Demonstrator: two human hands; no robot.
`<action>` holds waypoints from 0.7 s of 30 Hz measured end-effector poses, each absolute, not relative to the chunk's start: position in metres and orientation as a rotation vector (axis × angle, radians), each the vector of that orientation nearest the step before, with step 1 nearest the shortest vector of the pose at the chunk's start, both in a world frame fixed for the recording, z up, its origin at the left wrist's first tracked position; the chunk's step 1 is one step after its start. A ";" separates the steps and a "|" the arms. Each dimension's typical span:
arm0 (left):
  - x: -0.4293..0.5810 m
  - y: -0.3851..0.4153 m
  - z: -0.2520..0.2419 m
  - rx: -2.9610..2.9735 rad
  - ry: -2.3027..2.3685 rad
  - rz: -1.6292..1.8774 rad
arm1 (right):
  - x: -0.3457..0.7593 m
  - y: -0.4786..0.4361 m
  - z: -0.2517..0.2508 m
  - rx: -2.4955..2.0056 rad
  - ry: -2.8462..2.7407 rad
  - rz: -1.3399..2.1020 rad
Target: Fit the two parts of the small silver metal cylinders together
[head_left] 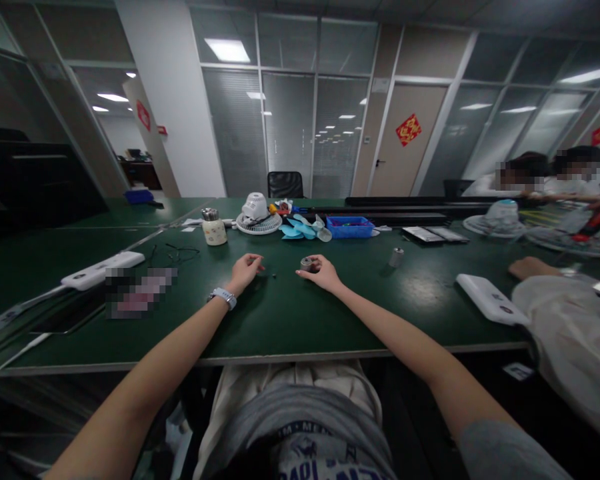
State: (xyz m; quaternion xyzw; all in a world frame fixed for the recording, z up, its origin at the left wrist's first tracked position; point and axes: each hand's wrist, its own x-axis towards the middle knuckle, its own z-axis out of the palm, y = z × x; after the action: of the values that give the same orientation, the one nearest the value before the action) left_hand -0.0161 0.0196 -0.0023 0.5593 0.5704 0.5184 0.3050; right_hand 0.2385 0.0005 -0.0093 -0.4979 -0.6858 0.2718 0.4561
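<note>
Holds a small grey metal cylinder (307, 265) upright in the right grip (325, 273), with thumb and fingers closed around its sides, at the middle of the green desk (280, 320); cannot tell whether resting on the surface or just above it. Curls the left grip (245, 273) loosely, fingers bent toward the thumb; cannot tell whether around anything small. Has a small dark piece (274, 275) on the desk between both grips, nearer the left. Shows a second cylinder (396, 257) upright, well apart to the right. Beyond, has light blue fan blades (300, 229) between a white fan housing (255, 208) and a blue tray (350, 228). Wears a watch (224, 297) on the left wrist.
</note>
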 end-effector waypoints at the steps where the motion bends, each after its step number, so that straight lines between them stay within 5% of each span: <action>1: -0.016 0.020 -0.002 1.481 1.507 1.372 | 0.239 0.001 -0.009 -1.217 -1.684 0.687; 16: -0.015 0.017 0.001 1.504 1.576 1.355 | 0.240 0.003 -0.006 -1.125 -1.625 0.990; 21: -0.015 0.017 0.000 1.530 1.570 1.351 | 0.236 0.002 -0.010 -1.146 -1.787 0.824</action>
State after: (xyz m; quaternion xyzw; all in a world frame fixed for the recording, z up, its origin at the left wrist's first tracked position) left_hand -0.0155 0.0171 -0.0001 0.5704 0.5854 0.5038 0.2797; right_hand 0.2356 0.0017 -0.0103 -0.4569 -0.7125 0.3286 0.4190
